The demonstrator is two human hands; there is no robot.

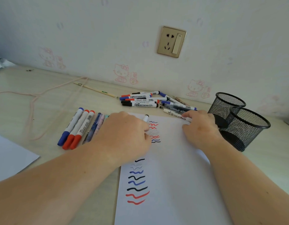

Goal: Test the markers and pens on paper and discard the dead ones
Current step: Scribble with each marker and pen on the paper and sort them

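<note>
Pale wood-grain desk (43,98) bearing a white paper sheet (173,176) marked with wavy red, blue and black test strokes. Two round black wire-mesh cups (247,127) stand touching at right; their contents cannot be seen. Left hand (124,135) grips a white-barrelled marker (146,118) over the sheet; right hand (200,125) rests on the sheet's edge, fingers on an acrylic pen (176,114). Capped cylindrical markers lie grouped left (77,127) and behind (140,99).

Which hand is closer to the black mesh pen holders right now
Right. The right hand rests on the paper just beside the mesh pen holders; the left hand, holding a marker, is farther, across the paper.
</note>
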